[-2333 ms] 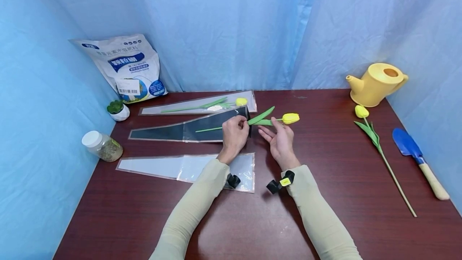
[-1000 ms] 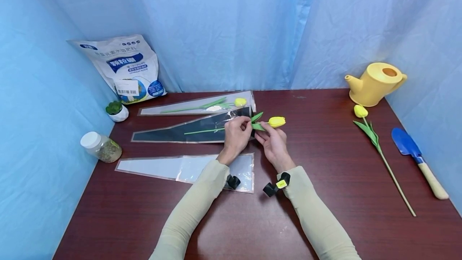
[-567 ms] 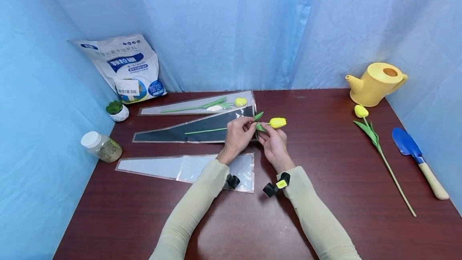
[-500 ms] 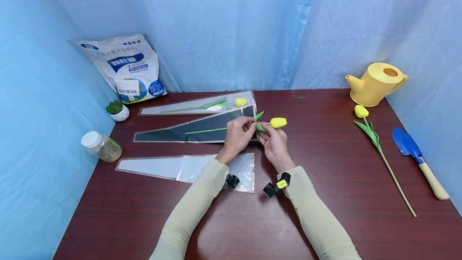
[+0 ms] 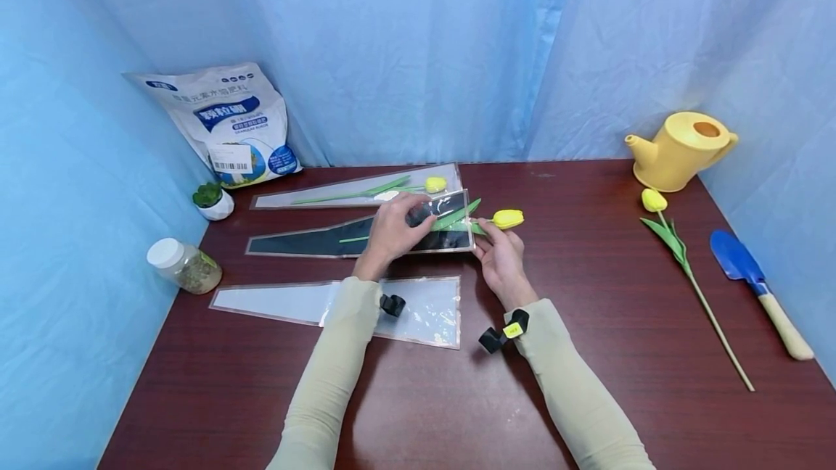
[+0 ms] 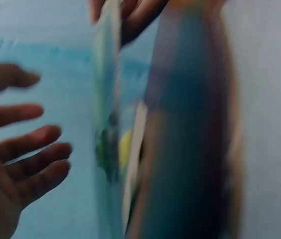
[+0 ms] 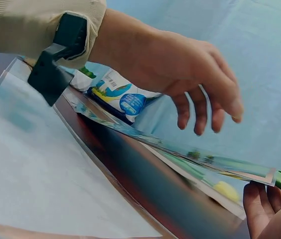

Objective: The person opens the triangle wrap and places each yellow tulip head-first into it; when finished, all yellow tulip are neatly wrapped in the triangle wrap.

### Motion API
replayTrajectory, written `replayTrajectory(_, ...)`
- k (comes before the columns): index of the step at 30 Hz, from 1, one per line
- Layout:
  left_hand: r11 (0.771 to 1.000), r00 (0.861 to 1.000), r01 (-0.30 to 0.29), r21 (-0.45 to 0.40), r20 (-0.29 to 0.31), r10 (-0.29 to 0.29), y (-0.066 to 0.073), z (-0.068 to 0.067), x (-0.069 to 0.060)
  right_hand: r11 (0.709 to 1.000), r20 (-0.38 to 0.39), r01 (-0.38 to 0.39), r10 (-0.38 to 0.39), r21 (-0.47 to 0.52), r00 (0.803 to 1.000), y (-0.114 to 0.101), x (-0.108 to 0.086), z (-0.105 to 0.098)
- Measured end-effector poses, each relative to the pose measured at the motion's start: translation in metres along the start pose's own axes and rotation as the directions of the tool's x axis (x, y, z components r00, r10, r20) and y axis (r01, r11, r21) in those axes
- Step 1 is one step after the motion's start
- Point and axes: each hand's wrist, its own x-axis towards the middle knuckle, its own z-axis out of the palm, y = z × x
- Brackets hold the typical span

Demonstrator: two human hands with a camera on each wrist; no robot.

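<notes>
A yellow tulip point(image 5: 508, 219) lies partly inside a black-backed, clear-fronted flower sleeve point(image 5: 294, 240). Its stem and most of its leaves show through the film, while the bloom and leaf tips stick out at the right end. My right hand point(image 5: 501, 256) pinches the tulip below the bloom, beside the sleeve's mouth, with its other fingers under that edge. Over the sleeve hovers my left hand point(image 5: 392, 234), fingers loosely bent and apart. The right wrist view shows this left hand point(image 7: 180, 69) above the film, holding nothing. The left wrist view is blurred.
Behind lies a white sleeve point(image 5: 274, 200) holding another tulip; nearer is a second white sleeve point(image 5: 274, 301). At left stand a fertilizer bag point(image 5: 225, 122), potted succulent point(image 5: 213, 201) and jar point(image 5: 185, 265). At right are a watering can point(image 5: 679, 154), loose tulip point(image 5: 686, 267) and trowel point(image 5: 760, 292).
The tulip has moved left, deeper into the black sleeve, its leaves now mostly under the film. My left hand has let go at the sleeve's mouth and moved left. The right hand keeps its pinch.
</notes>
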Motion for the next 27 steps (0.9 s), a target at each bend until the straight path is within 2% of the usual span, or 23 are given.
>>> replayTrajectory(2, 0.999, 0.995, 0.032, -0.011, 0.099, -0.031, -0.008, -0.010, -0.001, 1.000, 0.002, 0.001, -0.001, -0.008, 1.000, -0.001, 0.000, 0.000)
replayTrajectory(5, 0.997, 0.970, 0.071, -0.004, 0.232, -0.068, -0.019, -0.021, -0.002, 1.000, -0.002, 0.000, 0.000, -0.004, 1.000, -0.001, -0.001, 0.000)
replayTrajectory(9, 0.992, 0.935, 0.113, 0.049, 0.334, -0.123, -0.029, -0.028, -0.004, 1.000, -0.009, -0.005, 0.005, 0.002, 1.000, -0.001, -0.001, 0.000)
replayTrajectory(14, 0.980, 0.896, 0.153, 0.124, 0.401, -0.191, -0.036, -0.026, -0.005, 1.000, -0.014, -0.008, 0.007, -0.015, 1.000, -0.002, -0.001, 0.000)
replayTrajectory(18, 0.973, 0.875, 0.140, 0.182, 0.438, -0.208, -0.038, -0.020, -0.005, 1.000, -0.009, -0.006, 0.005, -0.029, 1.000, -0.003, -0.001, 0.001)
replayTrajectory(22, 0.969, 0.865, 0.104, 0.223, 0.461, -0.198, -0.037, -0.015, -0.006, 1.000, -0.009, -0.002, 0.002, -0.019, 1.000, -0.006, -0.001, 0.001)
replayTrajectory(27, 0.959, 0.862, 0.057, 0.276, 0.472, -0.187, -0.036, -0.010, -0.005, 1.000, 0.004, 0.002, -0.002, -0.009, 1.000, -0.009, -0.003, 0.001)
